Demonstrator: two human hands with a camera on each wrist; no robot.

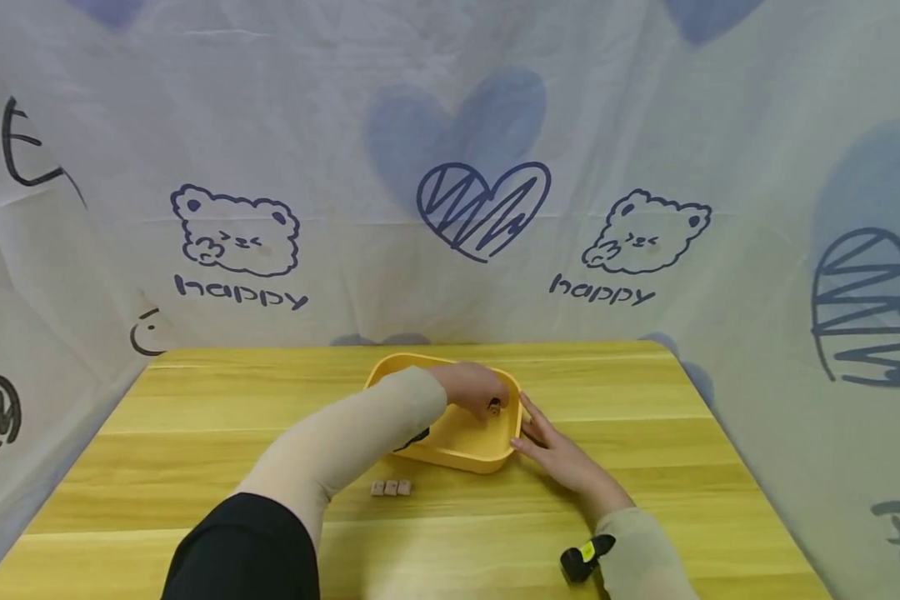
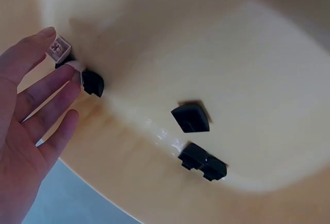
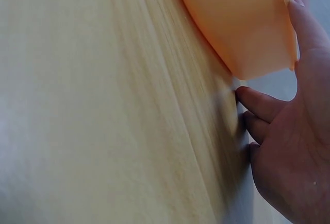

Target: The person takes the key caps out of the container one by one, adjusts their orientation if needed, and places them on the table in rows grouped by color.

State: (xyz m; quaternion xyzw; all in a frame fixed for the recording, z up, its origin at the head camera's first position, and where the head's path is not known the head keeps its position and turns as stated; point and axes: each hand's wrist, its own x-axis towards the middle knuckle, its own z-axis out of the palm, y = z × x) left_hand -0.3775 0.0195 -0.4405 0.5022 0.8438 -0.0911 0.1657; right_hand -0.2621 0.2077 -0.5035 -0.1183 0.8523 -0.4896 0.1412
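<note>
While my left hand (image 2: 26,131) pinches a pale keycap (image 2: 58,48) at the fingertips inside the yellow tray (image 1: 461,442), right-hand fingers (image 1: 547,437) lie straight against its rim. Likely next: lift clear, toward the keycap row (image 1: 391,487) on the table (image 1: 195,417).

Table (image 1: 195,417): pale yellow wood grain, running wide.
Backdrop (image 1: 450,125): white cloth, bears, hearts, "happy".
Three small tan pieces (image 1: 391,488): in a row on the table, possibly keycaps.

Left hand (image 1: 474,389) reaching forward, fingers seemingly pinching; right hand (image 1: 562,454) flat, extended.
</note>
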